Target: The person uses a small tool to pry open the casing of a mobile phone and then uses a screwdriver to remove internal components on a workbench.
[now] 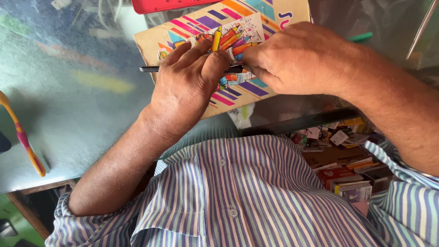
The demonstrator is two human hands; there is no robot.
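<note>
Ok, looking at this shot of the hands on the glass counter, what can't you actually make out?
Head view only:
- The dark pen-like tool: its middle and right end are covered by the left hand and right hand.
- The small silvery piece between the fingertips: too small to identify.
- The colourful striped card: partly under both hands, top cut by the frame edge.
- The red object: cut off at the top edge.
- Things under the glass counter: blurred by reflections.
</note>
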